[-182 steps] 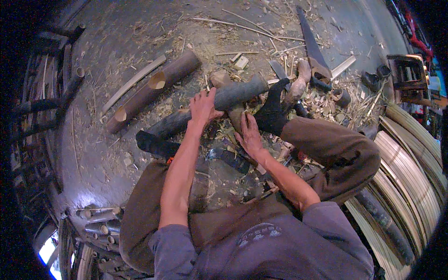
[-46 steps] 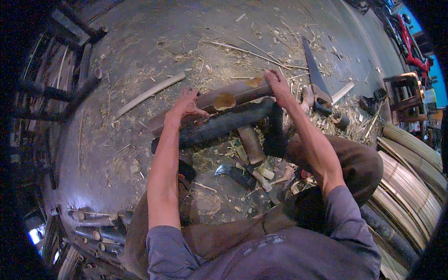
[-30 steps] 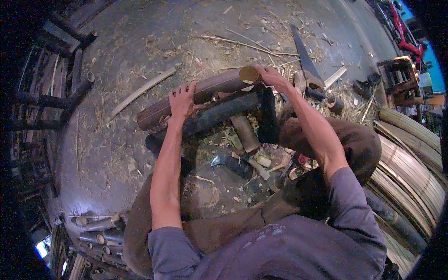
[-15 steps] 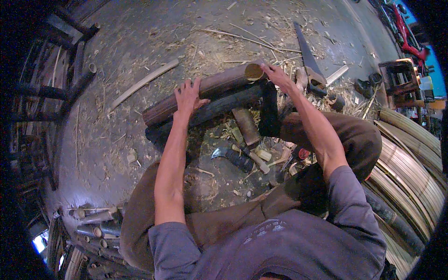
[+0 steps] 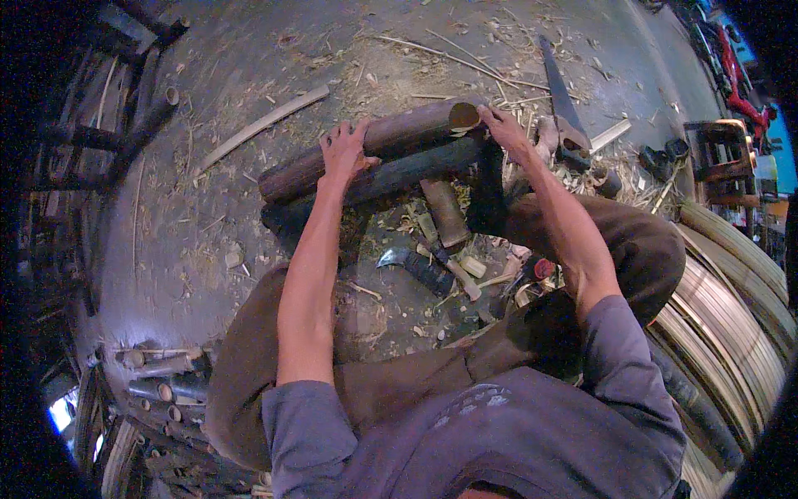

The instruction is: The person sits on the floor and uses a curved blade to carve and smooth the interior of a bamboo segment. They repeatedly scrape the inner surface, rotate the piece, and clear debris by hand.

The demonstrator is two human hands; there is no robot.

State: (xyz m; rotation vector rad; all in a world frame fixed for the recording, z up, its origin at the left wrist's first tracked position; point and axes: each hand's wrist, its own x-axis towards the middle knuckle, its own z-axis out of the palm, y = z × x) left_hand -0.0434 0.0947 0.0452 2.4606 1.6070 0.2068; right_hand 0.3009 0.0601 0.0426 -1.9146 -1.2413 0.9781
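A thick brown bamboo tube (image 5: 391, 133) lies along the top of a low dark wooden bench (image 5: 416, 172), its open end toward the right. My left hand (image 5: 345, 154) is laid over the tube's left half, fingers across the top and thumb on the near side. At the open end, my right hand (image 5: 504, 131) has its fingers curled at the rim. Under the bench, a shorter bamboo piece (image 5: 446, 214) rests among scraps. A knife (image 5: 416, 268) with a curved bright blade and dark body lies nearer to me, beside a wooden stick (image 5: 463, 279).
A hand saw (image 5: 561, 96) lies beyond my right hand. A split bamboo strip (image 5: 262, 129) is on the littered floor at left. Bundled bamboo slats (image 5: 727, 312) stand at right, stacked bamboo tubes (image 5: 170, 391) at lower left. My bent legs surround the bench.
The whole view has shifted slightly. Both hands keep their places on the bamboo tube, whose open end now looks darker inside.
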